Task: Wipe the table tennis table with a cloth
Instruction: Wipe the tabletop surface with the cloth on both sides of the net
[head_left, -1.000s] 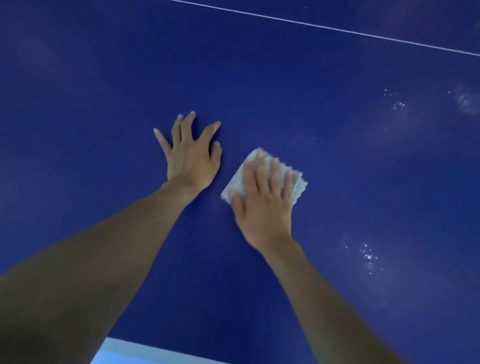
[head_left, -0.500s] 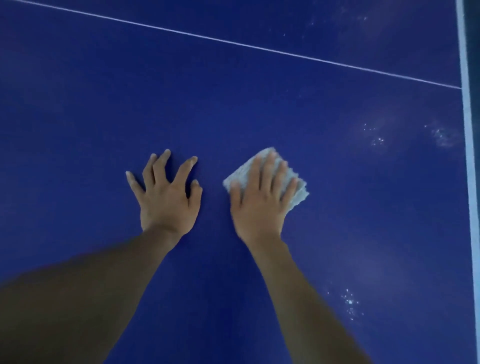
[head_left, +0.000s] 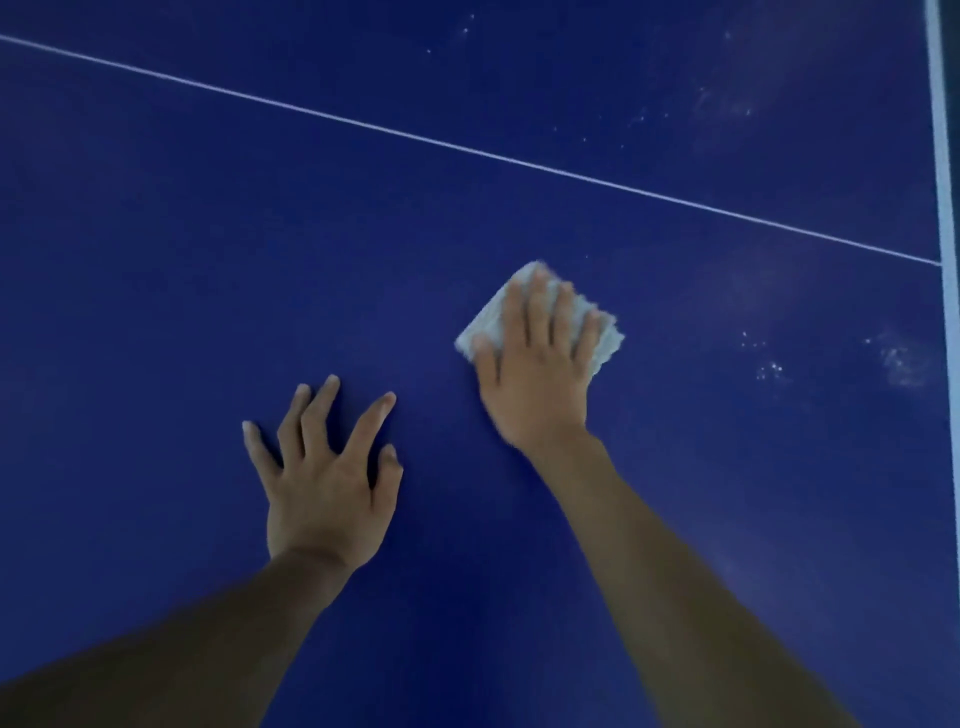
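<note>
The dark blue table tennis table (head_left: 208, 234) fills the view. A folded white cloth (head_left: 488, 317) lies flat on it right of centre. My right hand (head_left: 535, 374) presses down on the cloth with straight fingers, covering most of it. Lower and to the left, my left hand (head_left: 327, 478) rests on the bare table with its fingers spread. Both forearms reach in from the bottom edge.
A thin white centre line (head_left: 467, 148) runs diagonally across the table above the hands. A wide white edge stripe (head_left: 941, 156) marks the table's right side. White dust specks (head_left: 769, 364) and smudges (head_left: 904, 364) lie to the right of the cloth.
My right hand has slid the cloth away from me and to the right, ahead of the left hand. The view has shifted right, bringing the white edge stripe in.
</note>
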